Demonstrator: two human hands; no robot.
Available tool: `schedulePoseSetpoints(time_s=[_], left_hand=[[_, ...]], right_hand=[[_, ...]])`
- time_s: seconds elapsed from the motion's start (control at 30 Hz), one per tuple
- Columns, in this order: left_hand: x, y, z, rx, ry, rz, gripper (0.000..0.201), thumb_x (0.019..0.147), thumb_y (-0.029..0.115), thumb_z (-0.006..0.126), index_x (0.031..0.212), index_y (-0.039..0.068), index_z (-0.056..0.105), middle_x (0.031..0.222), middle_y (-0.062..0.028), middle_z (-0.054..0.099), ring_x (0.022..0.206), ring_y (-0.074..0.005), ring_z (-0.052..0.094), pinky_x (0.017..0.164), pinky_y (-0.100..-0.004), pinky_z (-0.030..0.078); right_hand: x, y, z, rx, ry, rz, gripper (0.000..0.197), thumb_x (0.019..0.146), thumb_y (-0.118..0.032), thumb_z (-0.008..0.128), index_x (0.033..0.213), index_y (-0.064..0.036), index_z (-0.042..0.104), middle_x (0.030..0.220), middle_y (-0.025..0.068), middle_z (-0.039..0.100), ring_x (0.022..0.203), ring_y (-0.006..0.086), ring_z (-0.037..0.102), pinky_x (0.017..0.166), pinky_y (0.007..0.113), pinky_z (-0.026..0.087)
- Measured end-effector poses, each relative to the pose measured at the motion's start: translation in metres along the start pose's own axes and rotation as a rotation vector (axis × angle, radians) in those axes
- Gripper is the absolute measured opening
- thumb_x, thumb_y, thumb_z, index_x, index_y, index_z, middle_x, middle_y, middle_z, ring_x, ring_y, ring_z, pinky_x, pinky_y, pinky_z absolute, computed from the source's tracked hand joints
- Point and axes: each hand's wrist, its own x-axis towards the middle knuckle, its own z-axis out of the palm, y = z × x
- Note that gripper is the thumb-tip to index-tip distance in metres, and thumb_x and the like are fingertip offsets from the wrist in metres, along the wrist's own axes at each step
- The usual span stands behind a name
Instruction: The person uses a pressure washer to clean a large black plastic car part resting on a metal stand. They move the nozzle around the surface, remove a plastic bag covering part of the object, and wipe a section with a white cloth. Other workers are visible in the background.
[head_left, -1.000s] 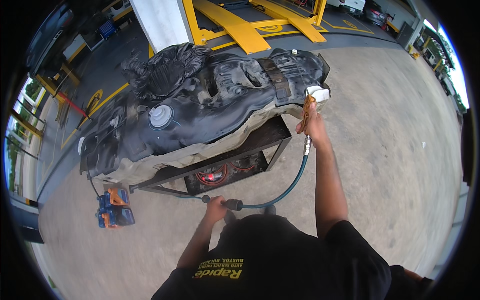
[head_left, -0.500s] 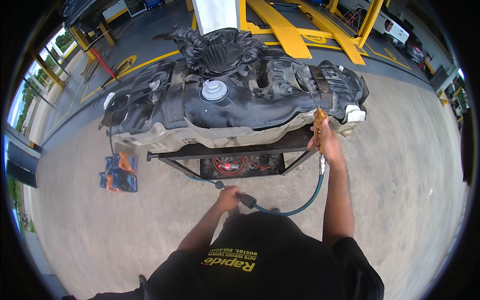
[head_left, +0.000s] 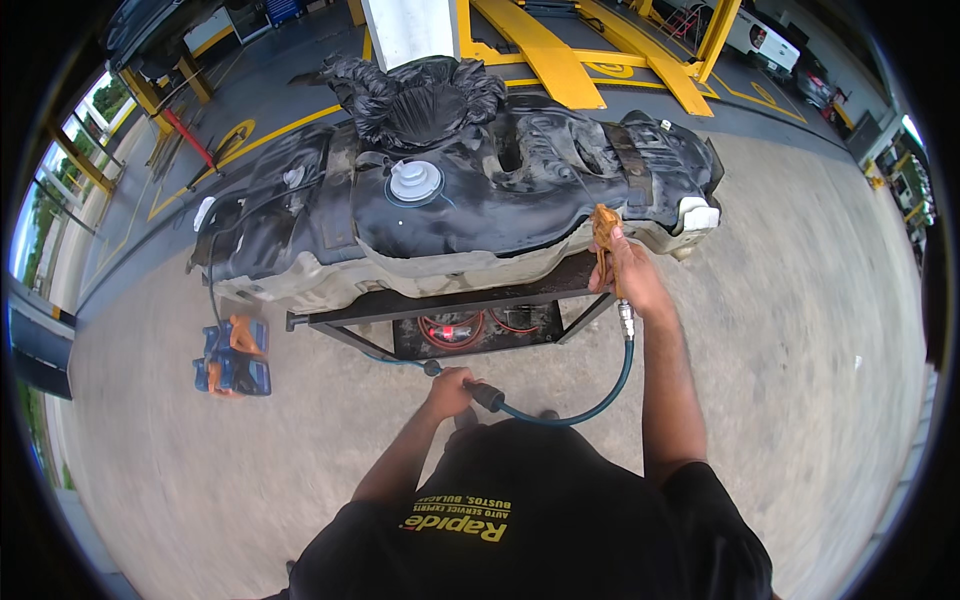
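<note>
My right hand (head_left: 636,278) is closed around an orange-brown air blow gun (head_left: 606,238), held upright at the front right edge of a large black fuel tank (head_left: 460,225). A metal coupling (head_left: 626,315) joins the gun's lower end to a teal air hose (head_left: 590,408), which loops down and left. My left hand (head_left: 450,393) grips that hose beside a black sleeve (head_left: 486,396). On top of the tank is a round white cap-like fitting (head_left: 415,181). Crumpled black plastic (head_left: 430,105) covers part of its far side.
The tank rests on a black metal cart (head_left: 440,302); its lower shelf holds a coiled red hose (head_left: 490,328) and a bottle. On the floor at left lies a blue-and-black item with orange parts (head_left: 240,355). Yellow lift ramps (head_left: 545,55) and a white pillar (head_left: 410,30) stand beyond.
The blow gun in my right hand has moved a little left along the tank's front edge. My left hand keeps its hold on the hose. The whole view has shifted slightly.
</note>
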Motion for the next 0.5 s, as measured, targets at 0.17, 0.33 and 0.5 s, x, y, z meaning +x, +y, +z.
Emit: schedulePoseSetpoints(time_s=[0.17,0.33,0.5], left_hand=[[0.002,-0.005,0.003,-0.062,-0.003,0.021,0.026,0.09,0.027,0.082,0.088,0.007,0.067,0.091,-0.0181,0.071,0.096,-0.041,0.066,0.083,-0.0469,0.053],[0.0,-0.009,0.007,-0.039,-0.001,0.064,0.028,0.09,0.029,0.082,0.086,0.007,0.065,0.09,-0.0181,0.071,0.093,-0.0413,0.066,0.081,-0.0468,0.053],[0.006,-0.007,0.0,0.01,-0.198,0.013,0.018,0.087,0.018,0.079,0.088,0.007,0.065,0.094,-0.0176,0.071,0.097,-0.0403,0.066,0.082,-0.0469,0.052]], right_hand=[[0.004,0.008,0.001,0.043,0.074,-0.005,0.075,0.109,-0.066,0.031,0.114,-0.0011,0.066,0.07,0.0073,0.068,0.064,0.0146,0.064,0.06,0.03,0.047],[0.003,0.008,0.004,-0.018,-0.022,-0.011,0.072,0.11,-0.064,0.033,0.113,-0.0001,0.066,0.069,0.0066,0.068,0.063,0.0137,0.063,0.059,0.028,0.045],[0.012,0.018,-0.011,0.154,0.16,-0.093,0.074,0.111,-0.063,0.031,0.117,0.0033,0.065,0.077,0.011,0.071,0.07,0.0183,0.069,0.067,0.031,0.053]])
